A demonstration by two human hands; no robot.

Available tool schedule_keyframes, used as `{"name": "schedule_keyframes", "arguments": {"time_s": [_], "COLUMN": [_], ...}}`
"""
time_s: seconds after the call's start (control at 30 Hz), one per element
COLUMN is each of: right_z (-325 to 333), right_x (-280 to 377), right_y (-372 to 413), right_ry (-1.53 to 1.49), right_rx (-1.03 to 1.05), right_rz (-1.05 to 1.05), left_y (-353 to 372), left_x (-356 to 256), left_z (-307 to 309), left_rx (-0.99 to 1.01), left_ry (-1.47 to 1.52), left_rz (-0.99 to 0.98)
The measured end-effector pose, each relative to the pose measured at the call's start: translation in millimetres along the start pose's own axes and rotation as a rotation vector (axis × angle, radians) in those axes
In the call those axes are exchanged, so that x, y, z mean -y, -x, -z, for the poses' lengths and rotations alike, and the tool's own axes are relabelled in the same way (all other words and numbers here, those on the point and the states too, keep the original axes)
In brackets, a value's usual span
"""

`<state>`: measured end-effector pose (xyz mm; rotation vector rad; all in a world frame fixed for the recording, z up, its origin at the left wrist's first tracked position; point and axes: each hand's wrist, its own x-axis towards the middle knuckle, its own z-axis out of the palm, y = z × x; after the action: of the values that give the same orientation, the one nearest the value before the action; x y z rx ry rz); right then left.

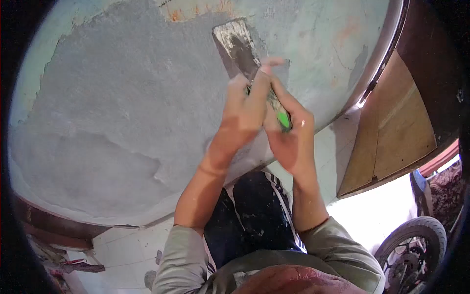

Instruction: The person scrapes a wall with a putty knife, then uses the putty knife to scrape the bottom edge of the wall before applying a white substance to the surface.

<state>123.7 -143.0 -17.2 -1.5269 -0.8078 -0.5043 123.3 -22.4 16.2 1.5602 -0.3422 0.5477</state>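
A scraper (236, 45) with a wide, worn metal blade lies against the wall (112, 88), its blade pointing up and slightly left. Its handle slants down to the right and ends in a bright green tip (283, 120). My right hand (296, 115) is closed around the handle. From the left side, my left hand (245, 100) grips the scraper near the base of the blade, its fingers close to those of my right. Part of the handle is hidden by both hands. Bare grey surface shows around the blade, with pale green paint beyond it.
Rust-coloured stains (196, 10) mark the wall's top edge. To the right stands a brown wooden panel (391, 132). A wheel with a black tyre (416, 245) is at lower right. Pale floor tiles (122, 250) lie below, with clutter (73, 264) at lower left.
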Motion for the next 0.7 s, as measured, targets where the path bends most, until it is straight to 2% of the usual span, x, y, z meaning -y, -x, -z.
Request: {"name": "schedule_keyframes", "arguments": {"time_s": [0.07, 0.17, 0.27, 0.3, 0.33, 0.47, 0.57, 0.63, 0.7], "right_z": [0.0, -3.2, -8.1, -4.1, -3.8, -10.3, -7.2, -16.4, -3.7], "right_x": [5.5, 5.5, 10.4, 12.0, 12.3, 5.5, 15.2, 19.0, 15.9], "right_y": [-8.6, -9.9, -17.2, -12.4, -7.5, -9.3, -14.0, -28.3, -14.1], "right_ry": [-0.044, 0.005, 0.006, -0.030, -0.066, -0.036, -0.061, -0.069, -0.071], "right_rx": [-0.025, 0.024, -0.088, -0.033, 0.033, -0.034, 0.027, -0.079, -0.019], "right_rz": [0.005, -0.058, 0.069, 0.011, -0.053, 0.014, -0.088, -0.021, 0.018], "left_y": [2.1, -6.8, 7.3, 9.6, 7.6, 8.0, -6.8, -7.6, -4.0], "left_x": [-5.0, -12.1, -23.9, -22.2, -16.2, -13.0, -27.1, -15.5, 17.4], "left_z": [-1.2, 1.7, -2.4, -8.3, -2.3, 2.4, 4.8, 3.8, 5.2], "left_rx": [-0.006, -0.048, -0.040, -0.083, -0.086, -0.056, -0.066, -0.089, -0.195], "left_ry": [-0.111, -0.043, 0.038, 0.145, 0.139, -0.038, -0.115, -0.127, -0.405], "left_rz": [-0.058, 0.058, -0.005, 0.092, 0.089, 0.021, 0.016, 0.020, -0.250]}}
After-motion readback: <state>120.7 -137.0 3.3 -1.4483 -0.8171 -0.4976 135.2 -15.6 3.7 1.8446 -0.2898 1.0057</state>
